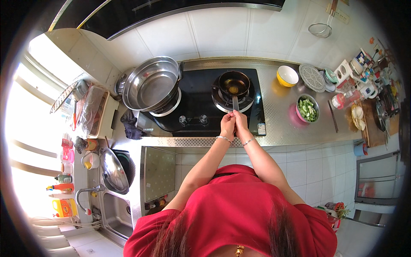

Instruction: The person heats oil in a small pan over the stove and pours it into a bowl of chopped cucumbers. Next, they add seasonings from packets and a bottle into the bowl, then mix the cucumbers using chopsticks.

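A small dark frying pan (234, 84) with some liquid in its bottom sits over the right burner of the black glass gas hob (192, 93). Its metal handle points towards me. My right hand (241, 120) is closed around the end of that handle. My left hand (228, 123) is close against the right one at the handle's end; the touching fingers hide whether it grips too. On the left burner stands a large steel pot (154, 84). To the pan's right, a metal bowl (307, 108) holds chopped green vegetables, with a yellow bowl (287, 76) behind it.
Chopsticks (333, 116) and a perforated steamer plate (311, 77) lie on the steel counter at right, before a cluttered corner with a wooden board (374, 123). A black cloth (131, 125) lies left of the hob. A large lid (115, 170) leans by the sink (117, 213).
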